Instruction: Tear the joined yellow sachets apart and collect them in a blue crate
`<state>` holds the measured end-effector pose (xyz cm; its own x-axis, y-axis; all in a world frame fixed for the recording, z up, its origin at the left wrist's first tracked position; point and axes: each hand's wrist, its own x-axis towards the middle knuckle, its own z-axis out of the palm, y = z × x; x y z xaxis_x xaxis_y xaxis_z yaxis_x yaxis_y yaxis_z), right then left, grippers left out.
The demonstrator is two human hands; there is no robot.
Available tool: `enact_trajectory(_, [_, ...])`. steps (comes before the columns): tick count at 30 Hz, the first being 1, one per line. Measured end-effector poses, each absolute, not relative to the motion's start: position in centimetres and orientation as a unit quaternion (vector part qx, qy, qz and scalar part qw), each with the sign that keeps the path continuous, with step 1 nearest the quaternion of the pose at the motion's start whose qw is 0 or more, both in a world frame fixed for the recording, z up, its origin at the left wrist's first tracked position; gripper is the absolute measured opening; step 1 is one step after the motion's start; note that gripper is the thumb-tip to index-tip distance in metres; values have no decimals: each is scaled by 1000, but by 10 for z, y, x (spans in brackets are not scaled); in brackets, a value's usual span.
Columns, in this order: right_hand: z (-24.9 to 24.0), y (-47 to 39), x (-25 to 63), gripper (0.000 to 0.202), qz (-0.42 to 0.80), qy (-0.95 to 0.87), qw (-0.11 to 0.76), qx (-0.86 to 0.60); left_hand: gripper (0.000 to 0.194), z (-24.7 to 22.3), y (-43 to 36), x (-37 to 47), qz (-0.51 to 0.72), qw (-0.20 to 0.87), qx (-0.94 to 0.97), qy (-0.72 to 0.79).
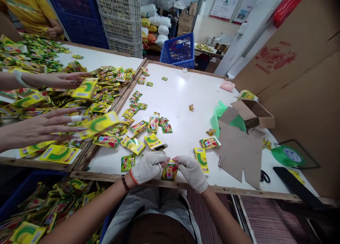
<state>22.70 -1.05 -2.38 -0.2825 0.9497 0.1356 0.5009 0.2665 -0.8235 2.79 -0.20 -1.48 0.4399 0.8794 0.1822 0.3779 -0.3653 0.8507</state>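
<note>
While left hand (150, 166) and right hand (192, 173), both gloved, pinch the top of one TWINS carton (170, 172) at the near edge of the table (177, 95), closure unclear; further cartons (133, 145) and green sachets (128, 163), unheld, lie toward the left edge.

The gloved left hand (150, 167) and gloved right hand (193, 173) hold a packet (170, 172) at the near edge of the table (176, 95). Left, a co-worker's hands (50, 125) are over a pile (114, 75). Cardboard (240, 157) lies right; a blue crate (175, 49) stands far.

Left hand (148, 167) and right hand (193, 173) seemingly pinch.
</note>
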Motion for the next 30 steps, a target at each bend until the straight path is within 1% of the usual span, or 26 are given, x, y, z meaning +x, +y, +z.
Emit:
enact_trajectory(2, [-32, -18, 235, 31, 326, -763, 336, -445, 24, -16, -11, 27, 316, 313, 809, 385])
enact_trajectory(3, [-36, -21, 238, 37, 317, -780, 336, -422, 25, -17, -14, 27, 307, 295, 823, 376])
enact_trajectory(6, [-46, -26, 243, 45, 290, -804, 328, -403, 19, -18, -19, 29, 320, 304, 807, 393])
enact_trajectory(7, [-48, -25, 243, 46, 284, -804, 330, -405, 16, -18, -18, 30, 329, 321, 790, 407])
enact_trajectory(11, [-46, -22, 235, 42, 286, -778, 374, -417, 16, -18, -13, 35, 354, 401, 725, 435])
enact_trajectory(13, [-44, -22, 234, 42, 290, -777, 378, -411, 16, -17, -12, 35, 355, 414, 723, 424])
enact_trajectory(16, [-43, -25, 236, 42, 291, -796, 353, -396, 19, -14, -16, 31, 341, 393, 757, 396])
enact_trajectory(19, [-41, -28, 237, 40, 295, -802, 350, -384, 17, -14, -24, 27, 316, 363, 795, 369])
enact_trajectory(23, [-32, -20, 232, 31, 327, -770, 359, -413, 15, -28, -23, 34, 369, 326, 775, 396])
enact_trajectory(24, [-31, -17, 230, 28, 338, -761, 352, -427, 15, -33, -20, 37, 381, 333, 760, 407])
enact_trajectory(26, [-31, -10, 227, 25, 355, -745, 334, -455, 15, -40, -16, 42, 390, 381, 718, 433])
enact_trajectory(28, [-34, -6, 225, 27, 361, -727, 332, -480, 14, -43, -12, 46, 402, 455, 652, 454])
enact_trajectory(30, [-38, -6, 223, 28, 363, -707, 348, -498, 18, -45, -12, 48, 428, 534, 580, 443])
